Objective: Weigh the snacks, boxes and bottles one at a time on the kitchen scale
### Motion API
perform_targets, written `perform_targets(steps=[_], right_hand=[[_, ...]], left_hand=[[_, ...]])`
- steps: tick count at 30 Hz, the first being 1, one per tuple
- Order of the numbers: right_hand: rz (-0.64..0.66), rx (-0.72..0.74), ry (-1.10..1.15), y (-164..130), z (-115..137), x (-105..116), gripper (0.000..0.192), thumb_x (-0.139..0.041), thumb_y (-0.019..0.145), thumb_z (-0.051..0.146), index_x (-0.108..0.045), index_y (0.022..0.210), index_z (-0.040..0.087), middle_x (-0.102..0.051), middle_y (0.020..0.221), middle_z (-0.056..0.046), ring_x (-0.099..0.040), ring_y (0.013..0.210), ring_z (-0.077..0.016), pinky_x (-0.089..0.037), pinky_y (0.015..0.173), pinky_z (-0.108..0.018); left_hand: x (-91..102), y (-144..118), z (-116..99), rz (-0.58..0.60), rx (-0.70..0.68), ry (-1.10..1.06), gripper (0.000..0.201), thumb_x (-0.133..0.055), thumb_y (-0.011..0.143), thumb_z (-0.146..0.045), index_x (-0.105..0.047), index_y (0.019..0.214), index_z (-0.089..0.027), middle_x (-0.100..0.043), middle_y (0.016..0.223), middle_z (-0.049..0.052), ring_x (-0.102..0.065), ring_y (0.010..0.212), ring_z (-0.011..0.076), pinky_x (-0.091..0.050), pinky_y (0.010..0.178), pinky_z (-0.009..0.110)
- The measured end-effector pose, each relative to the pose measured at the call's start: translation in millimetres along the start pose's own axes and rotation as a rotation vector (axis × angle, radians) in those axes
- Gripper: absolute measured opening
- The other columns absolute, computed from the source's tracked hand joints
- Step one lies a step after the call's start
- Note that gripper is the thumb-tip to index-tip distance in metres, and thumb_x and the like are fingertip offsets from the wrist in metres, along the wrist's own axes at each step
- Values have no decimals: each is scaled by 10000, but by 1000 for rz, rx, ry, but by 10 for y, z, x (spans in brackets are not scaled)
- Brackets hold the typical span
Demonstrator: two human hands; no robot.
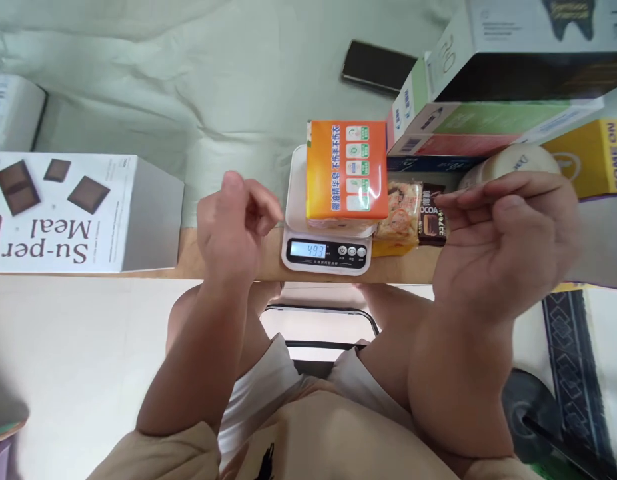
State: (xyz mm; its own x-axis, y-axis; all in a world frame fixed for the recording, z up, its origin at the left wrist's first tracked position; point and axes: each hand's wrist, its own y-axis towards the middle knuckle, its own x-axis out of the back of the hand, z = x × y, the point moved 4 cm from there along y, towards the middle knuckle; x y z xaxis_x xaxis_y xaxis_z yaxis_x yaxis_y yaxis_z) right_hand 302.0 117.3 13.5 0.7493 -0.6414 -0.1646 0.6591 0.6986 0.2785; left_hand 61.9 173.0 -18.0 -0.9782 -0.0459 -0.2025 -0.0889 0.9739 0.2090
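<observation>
An orange printed pack (347, 170) rests on the pan of a small white kitchen scale (294, 193), whose lit display reads 493. My left hand (231, 230) hovers just left of the scale with its fingers loosely curled in, and nothing shows in them. To the right of the scale, my right hand (503, 243) is turned partly palm up with its fingers stretched to the left. Its fingertips come close to a dark cocoa snack packet (432, 213); I cannot tell whether they touch it. Beside that lies a clear snack packet (399, 210).
A white Su-per Meal box (88, 213) stands at the left edge. Stacked boxes (493, 123) fill the right, with a round pale container (518, 163) and a yellow box (588, 157) nearby. Farther back, a black phone (378, 67) lies on the pale green cloth (238, 73).
</observation>
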Motion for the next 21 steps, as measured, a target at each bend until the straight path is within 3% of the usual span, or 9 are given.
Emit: perform_targets(steps=[4, 6, 8, 10, 13, 15, 18, 21], right_hand=[[77, -86, -46, -68, 35, -25, 73, -595, 773, 177, -665, 787, 190, -654, 713, 6, -648, 689, -119, -508, 693, -295], [179, -55, -79, -98, 43, -47, 78, -582, 857, 206, -659, 857, 193, -671, 780, 10, -650, 734, -102, -508, 702, -271], [290, 8, -179, -118, 46, -73, 103, -563, 915, 247, -652, 932, 198, -695, 867, 4, -666, 800, -107, -531, 738, -274], [397, 67, -336, -138, 46, -111, 142, -554, 932, 275, -650, 1004, 201, -726, 972, -20, -691, 907, -141, -567, 840, -323], [537, 118, -547, -187, 46, -186, 264, -541, 923, 299, -650, 1142, 200, -743, 1191, -81, -688, 1165, -231, -543, 1085, -452], [606, 107, -647, -229, 30, -231, 390, -520, 925, 339, -629, 1272, 197, -695, 1369, -108, -575, 1404, -303, -442, 1232, -546], [673, 48, -707, -280, -15, -273, 566, -504, 923, 402, -539, 1444, 185, -574, 1556, -108, -400, 1566, -352, -343, 1301, -622], [677, 19, -689, -295, -43, -295, 629, -490, 926, 396, -467, 1518, 183, -539, 1593, -101, -439, 1543, -329, -371, 1302, -587]], left_hand=[[4, 13, -40, -13, 10, -70, 435, -734, 876, -643, -712, 770, -222, -378, 386, -73, -286, 335, 72, -170, 380, 277], [19, 37, 0, -21, 18, -66, 259, -844, 838, -451, -708, 923, -247, -553, 523, -69, -394, 391, 77, -284, 408, 261], [41, 59, 50, -37, -20, -40, 283, -863, 743, -220, -685, 959, -263, -654, 702, -56, -514, 506, 85, -392, 492, 262], [58, 61, 108, -43, -50, 8, 330, -756, 686, -119, -683, 967, -275, -696, 871, -30, -624, 719, 121, -480, 647, 291], [56, 28, 193, -22, -34, 173, 276, -641, 840, -331, -718, 1102, -290, -708, 1166, 21, -632, 1117, 212, -499, 954, 388], [25, 0, 235, 20, 6, 314, 407, -573, 934, -521, -705, 1244, -294, -665, 1337, 42, -576, 1280, 270, -434, 1114, 453], [-66, -21, 219, 98, -55, 457, 507, -561, 952, -620, -723, 1282, -271, -658, 1315, 84, -574, 1293, 312, -431, 1153, 488], [-154, -14, 191, 132, -126, 558, 523, -540, 953, -658, -754, 1226, -266, -670, 1274, 103, -565, 1284, 340, -438, 1152, 521]])
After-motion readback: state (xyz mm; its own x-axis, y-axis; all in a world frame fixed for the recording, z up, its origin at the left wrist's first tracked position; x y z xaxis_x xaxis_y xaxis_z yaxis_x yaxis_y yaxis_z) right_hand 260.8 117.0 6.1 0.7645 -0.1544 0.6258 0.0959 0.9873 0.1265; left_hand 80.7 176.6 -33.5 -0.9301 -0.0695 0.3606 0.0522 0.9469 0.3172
